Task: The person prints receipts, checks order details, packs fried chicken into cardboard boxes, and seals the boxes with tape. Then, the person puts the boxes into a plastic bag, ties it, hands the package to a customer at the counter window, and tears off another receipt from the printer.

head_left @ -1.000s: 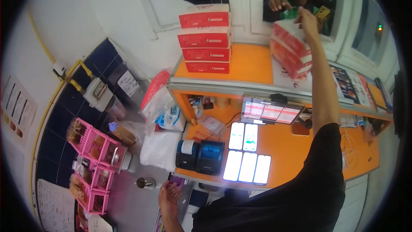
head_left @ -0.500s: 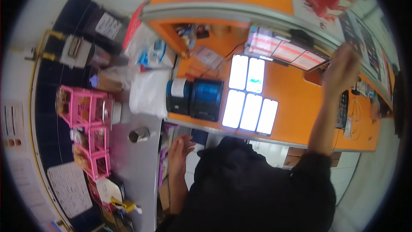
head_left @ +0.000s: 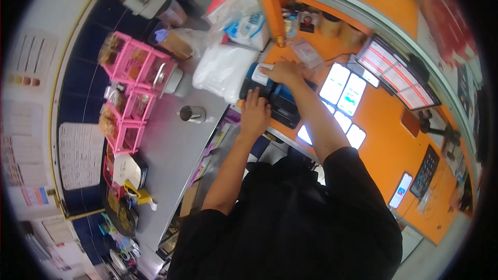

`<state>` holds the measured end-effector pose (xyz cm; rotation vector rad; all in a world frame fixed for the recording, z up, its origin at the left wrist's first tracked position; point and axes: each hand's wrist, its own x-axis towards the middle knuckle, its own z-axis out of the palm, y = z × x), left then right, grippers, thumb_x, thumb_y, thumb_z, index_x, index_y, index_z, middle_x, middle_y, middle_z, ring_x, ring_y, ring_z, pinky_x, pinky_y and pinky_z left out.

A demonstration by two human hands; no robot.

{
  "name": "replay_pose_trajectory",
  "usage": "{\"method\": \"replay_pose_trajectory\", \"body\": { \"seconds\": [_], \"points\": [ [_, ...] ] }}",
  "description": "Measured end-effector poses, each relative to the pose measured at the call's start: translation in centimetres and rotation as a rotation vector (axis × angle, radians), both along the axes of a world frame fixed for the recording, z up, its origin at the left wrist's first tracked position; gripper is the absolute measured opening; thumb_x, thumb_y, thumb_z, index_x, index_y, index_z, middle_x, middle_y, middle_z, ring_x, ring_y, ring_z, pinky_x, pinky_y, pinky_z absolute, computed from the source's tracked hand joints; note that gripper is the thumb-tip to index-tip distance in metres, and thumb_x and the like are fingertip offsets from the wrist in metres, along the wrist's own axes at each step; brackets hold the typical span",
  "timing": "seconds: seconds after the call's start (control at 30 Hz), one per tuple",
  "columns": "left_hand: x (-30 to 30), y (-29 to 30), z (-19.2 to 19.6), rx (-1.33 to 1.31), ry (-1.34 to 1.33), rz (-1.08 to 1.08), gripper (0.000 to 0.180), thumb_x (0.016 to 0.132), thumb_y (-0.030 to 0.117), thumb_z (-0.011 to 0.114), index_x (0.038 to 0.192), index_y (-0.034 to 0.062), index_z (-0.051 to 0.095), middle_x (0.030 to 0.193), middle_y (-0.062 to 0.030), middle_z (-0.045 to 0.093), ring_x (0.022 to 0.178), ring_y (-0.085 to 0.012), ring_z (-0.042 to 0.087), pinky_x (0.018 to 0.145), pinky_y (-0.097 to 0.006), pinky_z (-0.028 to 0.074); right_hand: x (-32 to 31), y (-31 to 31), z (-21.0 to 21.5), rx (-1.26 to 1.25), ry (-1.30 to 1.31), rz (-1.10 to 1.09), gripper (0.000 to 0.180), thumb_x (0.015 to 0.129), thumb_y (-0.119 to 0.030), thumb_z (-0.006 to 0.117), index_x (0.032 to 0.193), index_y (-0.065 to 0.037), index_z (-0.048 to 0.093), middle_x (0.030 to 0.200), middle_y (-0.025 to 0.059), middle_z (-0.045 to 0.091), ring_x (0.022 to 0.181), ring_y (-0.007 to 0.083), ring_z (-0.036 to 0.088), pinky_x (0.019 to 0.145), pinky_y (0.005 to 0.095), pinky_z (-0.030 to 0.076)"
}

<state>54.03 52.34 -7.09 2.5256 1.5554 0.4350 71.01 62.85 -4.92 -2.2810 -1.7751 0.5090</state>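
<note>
Two dark box-shaped devices that look like receipt printers [head_left: 285, 110] stand side by side at the left end of the orange desk. A white paper slip [head_left: 261, 74] lies on top of the left one. My left hand [head_left: 256, 111] rests on the left device's near side, fingers spread and holding nothing. Reaching across the devices, my right hand [head_left: 284, 72] is open at the slip's edge, its fingers partly apart; whether they pinch the paper is unclear. My right forearm covers part of several lit phones [head_left: 354, 95] laid on the desk.
A tilted monitor [head_left: 397, 70] stands behind the phones. Another lit phone [head_left: 401, 190] and a dark keyboard [head_left: 425, 172] lie to the right. White plastic bags [head_left: 224, 71], a metal cup [head_left: 192, 114] and pink tiered racks [head_left: 136, 95] occupy the steel counter on the left.
My right hand has swung from beside the monitor to the printers. My left hand has risen from below the desk edge onto the left printer. The view has turned and shifted leftward.
</note>
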Motion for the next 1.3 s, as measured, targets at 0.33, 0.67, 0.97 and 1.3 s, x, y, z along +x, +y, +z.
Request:
{"method": "replay_pose_trajectory", "body": {
  "seconds": [0.33, 0.67, 0.97, 1.3],
  "points": [
    [-0.5, 0.1, 0.1, -0.163, -0.007, 0.024, 0.027, 0.093, 0.026, 0.060, 0.108, 0.0037, 0.058, 0.154, -0.0167, 0.040, 0.148, -0.0374, 0.030, 0.113, -0.066, 0.029, -2.8, 2.1, 1.7, 0.302, 1.009, 0.327, 0.030, 0.080, -0.016, 0.082, 0.100, -0.001, 0.066, 0.096, 0.0139, 0.072, 0.089, 0.0197, 0.068, 0.074, 0.0309, 0.053],
    [-0.7, 0.0, -0.1, -0.200, -0.013, 0.001, 0.030, 0.091, 0.027, 0.061, 0.109, 0.0029, 0.058, 0.158, -0.0158, 0.035, 0.150, -0.0360, 0.026, 0.113, -0.069, 0.027, -0.7, 3.7, 1.6, 0.315, 0.874, 0.251, 0.029, 0.084, -0.016, 0.079, 0.106, 0.001, 0.070, 0.091, 0.0134, 0.075, 0.082, 0.0182, 0.071, 0.073, 0.0304, 0.055],
    [-0.8, 0.2, 0.1, -0.211, 0.008, -0.008, 0.035, 0.090, 0.026, 0.060, 0.113, 0.0000, 0.056, 0.159, -0.0156, 0.034, 0.151, -0.0353, 0.024, 0.114, -0.070, 0.025, -0.8, 0.9, 2.1, 0.326, 0.900, 0.261, 0.027, 0.087, -0.016, 0.076, 0.106, 0.002, 0.069, 0.093, 0.0118, 0.074, 0.086, 0.0169, 0.070, 0.074, 0.0301, 0.054],
    [-2.8, -0.6, -2.2, -0.020, -0.144, -0.039, 0.047, 0.092, 0.029, 0.058, 0.138, 0.0165, 0.055, 0.149, -0.0135, 0.050, 0.148, -0.0369, 0.030, 0.117, -0.064, 0.023, -2.6, -13.8, 9.6, 0.720, 0.239, 0.931, 0.012, 0.087, -0.010, 0.071, 0.100, -0.009, 0.069, 0.091, 0.0058, 0.073, 0.086, 0.0171, 0.070, 0.087, 0.0378, 0.053]
  ]
}}
